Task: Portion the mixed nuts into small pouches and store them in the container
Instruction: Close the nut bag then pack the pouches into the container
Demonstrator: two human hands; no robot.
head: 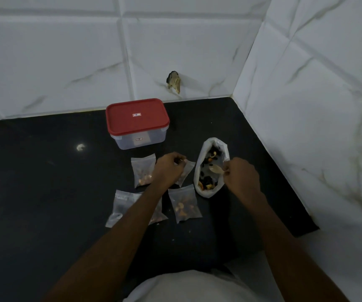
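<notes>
An open white bag of mixed nuts [206, 191] lies on the black counter [45, 182]. My right hand [241, 176] holds a spoon [215, 169] whose bowl sits over the nuts in the bag. My left hand [169, 168] pinches the mouth of a small clear pouch [187, 171] just left of the bag. Three filled pouches lie nearby: one [142, 171] left of my left hand, one [184, 203] in front of the bag, one [123, 205] partly under my left forearm. The clear container with a red lid [137, 120] stands closed behind them.
White tiled walls [306, 105] meet in a corner behind and to the right of the counter. A small dark chip [173, 81] marks the back wall above the counter. The counter's right end stops at about [306, 227].
</notes>
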